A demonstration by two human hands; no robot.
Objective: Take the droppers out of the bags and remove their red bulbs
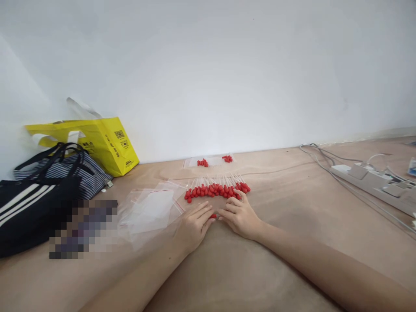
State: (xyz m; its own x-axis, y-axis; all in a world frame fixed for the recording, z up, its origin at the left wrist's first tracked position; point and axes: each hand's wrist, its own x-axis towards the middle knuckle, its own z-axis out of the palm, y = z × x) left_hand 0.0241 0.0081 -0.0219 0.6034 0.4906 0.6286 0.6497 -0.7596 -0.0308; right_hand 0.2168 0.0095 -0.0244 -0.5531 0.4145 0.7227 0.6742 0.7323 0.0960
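Note:
My left hand (195,223) is closed, its thumb and fingertips pinching a small red piece (212,216) that looks like the head of a red-tipped stick. Facing it, my right hand (238,216) has curled fingers, with its thumb and index tips close to the same piece. Whatever lies between those right fingertips is hidden. Its outer fingers reach up to the right part of a row of red-tipped sticks (211,190). The sticks lie side by side, red heads toward me and thin white stems pointing at the wall.
Clear zip bags (149,210) lie in a pile on the left of the wooden table (292,199). Another bag (191,162) with red pieces lies near the wall. A yellow bag (125,147) and black bag (32,212) stand left. A power strip (373,184) with cables lies right.

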